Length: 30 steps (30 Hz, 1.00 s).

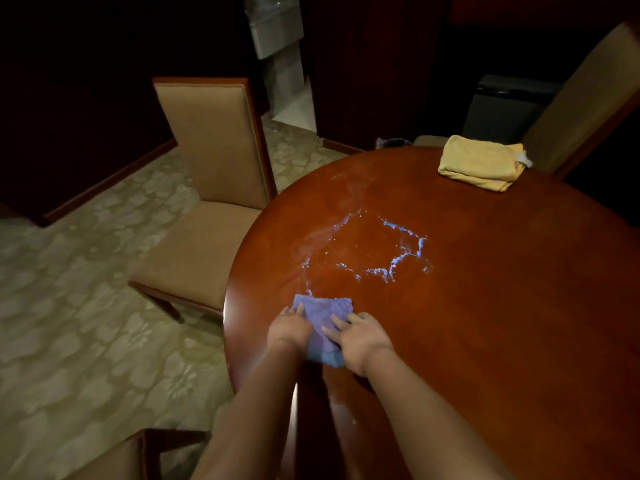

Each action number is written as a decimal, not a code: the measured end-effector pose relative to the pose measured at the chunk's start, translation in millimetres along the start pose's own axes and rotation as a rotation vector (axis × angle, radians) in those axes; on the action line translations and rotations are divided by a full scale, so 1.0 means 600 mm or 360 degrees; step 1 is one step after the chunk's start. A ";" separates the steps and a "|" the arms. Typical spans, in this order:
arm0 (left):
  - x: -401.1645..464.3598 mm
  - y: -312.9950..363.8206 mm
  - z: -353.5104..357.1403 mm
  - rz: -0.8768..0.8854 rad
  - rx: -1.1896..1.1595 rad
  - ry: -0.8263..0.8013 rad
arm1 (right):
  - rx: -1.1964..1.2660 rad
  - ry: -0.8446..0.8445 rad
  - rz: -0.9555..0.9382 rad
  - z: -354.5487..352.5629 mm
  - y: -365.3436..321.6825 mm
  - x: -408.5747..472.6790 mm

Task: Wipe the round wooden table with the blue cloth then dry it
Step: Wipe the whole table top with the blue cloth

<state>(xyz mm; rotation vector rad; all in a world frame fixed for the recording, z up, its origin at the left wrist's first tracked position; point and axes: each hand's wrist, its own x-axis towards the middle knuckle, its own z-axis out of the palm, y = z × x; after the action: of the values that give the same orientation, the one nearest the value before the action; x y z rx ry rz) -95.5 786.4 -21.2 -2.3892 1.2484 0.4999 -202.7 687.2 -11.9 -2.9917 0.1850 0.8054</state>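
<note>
Right now your left hand and right hand press flat, fingers loosely spread, on the blue cloth at the counter edge nearest you; soft and limp, it bunches unless pinned flat, with the puddle beyond it and the yellow towel farthest.

Both bare forearms extend forward from the lower edge of the view, converging toward the hands. The left hand lies palm down, fingers extended and pressed flat on the crumpled blue cloth. The right hand lies palm down just beside it, fingers straight and slightly spread, angled leftward, pressing the same cloth.
</note>
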 end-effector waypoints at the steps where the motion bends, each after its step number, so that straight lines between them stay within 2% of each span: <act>1: 0.018 -0.009 -0.009 0.0034 0.0005 0.0024 | 0.0017 0.0024 0.0029 -0.005 0.005 0.011; 5: 0.097 -0.046 -0.039 0.0174 0.0010 0.0096 | 0.0112 0.0074 0.0205 -0.033 0.013 0.063; 11: 0.193 -0.071 -0.086 0.0492 0.0181 0.0107 | 0.0231 0.0004 0.0416 -0.051 0.040 0.115; 17: 0.192 -0.075 -0.084 0.0612 0.0349 0.0190 | 0.0209 -0.0060 0.0502 -0.055 0.025 0.121; 21: 0.152 -0.090 -0.059 0.0608 0.0355 0.0243 | 0.0167 -0.0063 0.0441 -0.066 0.001 0.112; 30: 0.041 -0.114 -0.006 0.0376 0.0246 0.0097 | 0.0053 -0.0214 0.0271 -0.060 -0.069 0.074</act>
<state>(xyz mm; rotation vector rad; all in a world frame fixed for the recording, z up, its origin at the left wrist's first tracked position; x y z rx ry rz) -24.8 802.9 -17.7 -2.1560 1.5481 0.3856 -141.3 721.4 -2.7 -2.9068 0.4481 1.0049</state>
